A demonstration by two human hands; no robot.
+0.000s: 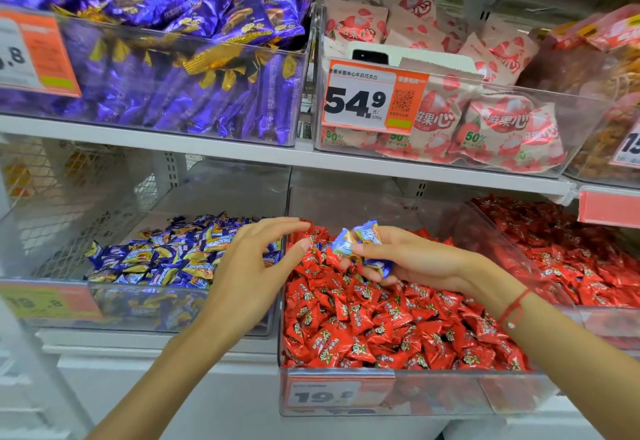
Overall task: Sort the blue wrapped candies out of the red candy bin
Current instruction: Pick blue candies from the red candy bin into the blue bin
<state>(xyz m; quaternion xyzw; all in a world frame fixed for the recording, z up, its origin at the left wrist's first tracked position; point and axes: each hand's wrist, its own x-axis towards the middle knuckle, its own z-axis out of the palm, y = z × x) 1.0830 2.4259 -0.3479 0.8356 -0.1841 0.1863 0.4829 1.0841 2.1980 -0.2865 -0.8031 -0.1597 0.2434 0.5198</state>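
— Candies first: where are the blue ones right now?

— Several blue wrapped candies [360, 243] sit bunched in the right hand [412, 259], fingers curled round them from below, thumb pressed on top. That hand hangs just above the red candy bin [408, 375], toward its back left corner.

— And the left hand [256, 266]?

— Holding nothing. Fingers spread and only lightly bent, reaching across the wall between the two lower bins, fingertips over the edge of the red candies [374, 321].

— So what's the sensible way to finish this step?

— My guess is the handful should go leftward into the blue candy bin [156, 308], which already holds a heap of matching wrappers. Keep the right-hand clasp snug while it crosses the divider; the bundle looks loose, one wrapper sticks up and another droops below the fingers, so a piece could slip back among the red.

— Should the left hand help?

— Probably. It could cup beneath the bundle as a catch, or take part of it. Release low over the blue heap instead of tossing.

— Any strays left in the red pile?

— None that I can make out on the surface; anything buried I cannot tell. A gentle rake through the top layer would settle it, without pushing red pieces over the front wall
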